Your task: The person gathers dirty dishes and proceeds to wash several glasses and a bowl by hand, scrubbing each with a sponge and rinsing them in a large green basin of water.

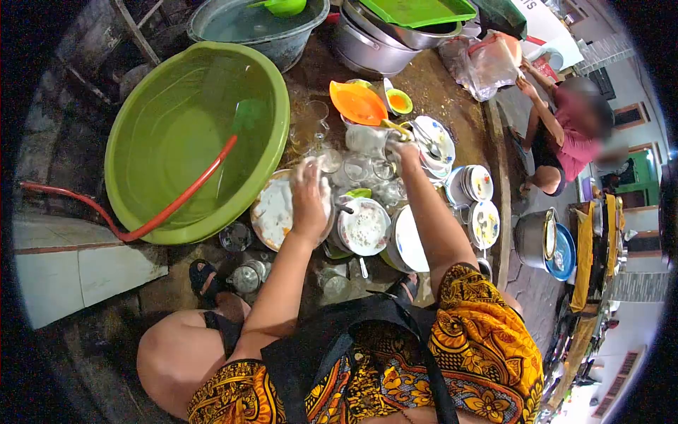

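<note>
Seemingly soaping now, hovering the foamy left hand (308, 199) with fingers slightly apart over a smeared round white plate (271, 215), curling the right hand (405, 154) by a clear drinking glass (365, 140), not revealing whether clamped on it, probably needing a slip-proof grip next.

Between 1 and 2 o'clock, hard against the view's upper edge, a white panel (552, 34) bears dark, tilted lettering (529, 3) — seemingly "SI", 2 letters; the edge crops it there.
</note>
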### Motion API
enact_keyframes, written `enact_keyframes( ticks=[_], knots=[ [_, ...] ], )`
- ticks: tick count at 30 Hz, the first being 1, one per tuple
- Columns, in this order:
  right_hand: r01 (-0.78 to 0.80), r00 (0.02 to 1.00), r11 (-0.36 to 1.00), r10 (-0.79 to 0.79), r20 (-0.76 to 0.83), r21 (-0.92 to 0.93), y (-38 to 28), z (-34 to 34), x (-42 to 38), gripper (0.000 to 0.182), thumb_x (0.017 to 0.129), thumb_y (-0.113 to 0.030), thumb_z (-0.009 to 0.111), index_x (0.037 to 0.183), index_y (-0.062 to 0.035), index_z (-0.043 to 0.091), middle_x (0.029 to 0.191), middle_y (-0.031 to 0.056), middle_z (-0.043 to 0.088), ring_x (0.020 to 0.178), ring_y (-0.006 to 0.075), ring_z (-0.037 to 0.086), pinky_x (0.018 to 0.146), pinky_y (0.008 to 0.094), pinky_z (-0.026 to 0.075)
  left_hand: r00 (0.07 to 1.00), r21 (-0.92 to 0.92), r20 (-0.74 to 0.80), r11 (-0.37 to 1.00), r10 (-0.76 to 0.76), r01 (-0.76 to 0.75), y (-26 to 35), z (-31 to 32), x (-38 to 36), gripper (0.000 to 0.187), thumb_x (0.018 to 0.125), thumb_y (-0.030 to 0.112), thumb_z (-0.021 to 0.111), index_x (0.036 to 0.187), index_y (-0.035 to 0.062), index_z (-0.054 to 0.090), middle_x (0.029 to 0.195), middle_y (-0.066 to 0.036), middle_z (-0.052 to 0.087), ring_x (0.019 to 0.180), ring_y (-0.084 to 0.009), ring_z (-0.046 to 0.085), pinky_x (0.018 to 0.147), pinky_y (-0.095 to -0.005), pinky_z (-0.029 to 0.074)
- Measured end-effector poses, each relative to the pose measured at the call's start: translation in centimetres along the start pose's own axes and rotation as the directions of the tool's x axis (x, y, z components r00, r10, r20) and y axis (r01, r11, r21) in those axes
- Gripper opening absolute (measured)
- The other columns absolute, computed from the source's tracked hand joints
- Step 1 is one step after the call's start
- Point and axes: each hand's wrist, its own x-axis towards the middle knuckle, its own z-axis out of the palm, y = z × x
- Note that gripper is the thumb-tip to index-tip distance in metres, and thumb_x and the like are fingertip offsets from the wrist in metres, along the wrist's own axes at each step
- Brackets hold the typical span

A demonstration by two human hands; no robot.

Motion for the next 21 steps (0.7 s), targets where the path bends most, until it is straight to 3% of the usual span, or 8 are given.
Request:
enact_keyframes(
  ticks=[3, 5, 6, 7, 10, 14, 17, 21],
  knots=[
    [0.051, 0.994, 0.996, -0.057, -0.093, -0.068, 0.3, 2.4, 3.1, 0.031, 0.062, -0.004, 0.067, 0.091, -0.0023, 0.056, 0.082, 0.0088, 0.060, 0.060, 0.0174, 0.056, 0.049, 0.0299, 0.046, 0.995, -0.066, -0.065, 0.995, -0.075, 0.070, -0.7, -1.9, 0.7, 0.039, 0.080, -0.001, 0.044, 0.118, 0.0047, 0.044, 0.115, -0.018, 0.044, 0.111, -0.0345, 0.039, 0.093, -0.0402, 0.033],
    [0.109, 0.980, 0.947, -0.153, -0.125, -0.304, 2.6, 5.0, 7.0, 0.036, 0.063, -0.004, 0.066, 0.097, -0.0055, 0.054, 0.083, 0.0088, 0.059, 0.060, 0.0184, 0.057, 0.050, 0.0305, 0.046, 0.994, -0.098, -0.048, 0.991, -0.096, 0.091, -1.9, -2.0, 0.4, 0.038, 0.080, -0.001, 0.044, 0.118, 0.0047, 0.044, 0.114, -0.019, 0.044, 0.109, -0.0355, 0.041, 0.091, -0.0399, 0.036],
    [0.127, 0.961, 0.923, -0.206, -0.187, -0.363, 5.4, 6.4, 9.9, 0.050, 0.065, -0.050, 0.063, 0.087, -0.0055, 0.061, 0.082, 0.0133, 0.064, 0.075, 0.0267, 0.063, 0.064, 0.0333, 0.048, 0.995, -0.080, -0.042, 0.993, -0.094, 0.091, -2.4, -1.9, 0.2, 0.038, 0.080, -0.002, 0.044, 0.117, 0.0044, 0.044, 0.114, -0.019, 0.044, 0.108, -0.0355, 0.042, 0.090, -0.0397, 0.037],
    [0.130, 0.962, 0.662, -0.265, -0.068, -0.738, 3.9, 6.4, 9.0, 0.050, 0.066, -0.052, 0.061, 0.087, -0.0061, 0.061, 0.083, 0.0142, 0.064, 0.078, 0.0281, 0.062, 0.066, 0.0347, 0.048, 0.995, -0.062, -0.035, 0.994, -0.092, 0.089, -2.8, -1.7, -0.1, 0.038, 0.080, -0.003, 0.044, 0.117, 0.0042, 0.044, 0.113, -0.019, 0.044, 0.107, -0.0355, 0.043, 0.089, -0.0395, 0.038],
    [0.090, 0.972, 0.596, -0.226, -0.060, -0.798, 0.1, 7.9, 4.5, 0.045, 0.070, -0.044, 0.060, 0.094, -0.0070, 0.058, 0.084, 0.0144, 0.063, 0.077, 0.0283, 0.062, 0.068, 0.0359, 0.049, 0.994, -0.065, 0.020, 0.992, -0.107, 0.108, -3.8, -1.2, -1.1, 0.039, 0.078, -0.004, 0.045, 0.116, 0.0043, 0.045, 0.113, -0.020, 0.044, 0.106, -0.0359, 0.044, 0.087, -0.0401, 0.039],
    [-0.059, 0.998, 0.809, 0.035, -0.054, -0.585, -2.5, 9.2, 0.8, 0.034, 0.069, -0.027, 0.060, 0.094, -0.0035, 0.059, 0.086, 0.0150, 0.064, 0.082, 0.0256, 0.062, 0.070, 0.0362, 0.049, 0.989, -0.046, 0.075, 0.990, -0.128, 0.131, -3.8, -1.6, -1.3, 0.039, 0.076, -0.003, 0.047, 0.114, 0.0051, 0.047, 0.113, -0.021, 0.044, 0.105, -0.0369, 0.044, 0.086, -0.0405, 0.039],
    [0.107, 0.980, 0.599, -0.198, -0.018, -0.793, 0.7, 10.0, 3.4, 0.033, 0.067, -0.024, 0.060, 0.094, -0.0034, 0.058, 0.085, 0.0158, 0.063, 0.081, 0.0267, 0.062, 0.069, 0.0364, 0.049, 0.988, -0.036, 0.058, 0.989, -0.142, 0.144, -4.5, -1.7, -1.3, 0.037, 0.077, -0.002, 0.047, 0.113, 0.0055, 0.048, 0.113, -0.021, 0.045, 0.105, -0.0370, 0.045, 0.086, -0.0404, 0.039],
    [0.154, 0.972, 0.658, -0.236, -0.008, -0.737, 0.5, 9.5, 2.4, 0.031, 0.064, -0.021, 0.060, 0.090, -0.0036, 0.060, 0.085, 0.0167, 0.063, 0.081, 0.0277, 0.062, 0.070, 0.0367, 0.048, 0.985, -0.066, 0.067, 0.985, -0.158, 0.162, -5.0, -1.8, -1.6, 0.037, 0.076, -0.003, 0.047, 0.113, 0.0053, 0.048, 0.112, -0.021, 0.045, 0.105, -0.0375, 0.045, 0.086, -0.0408, 0.039]
  ],
)
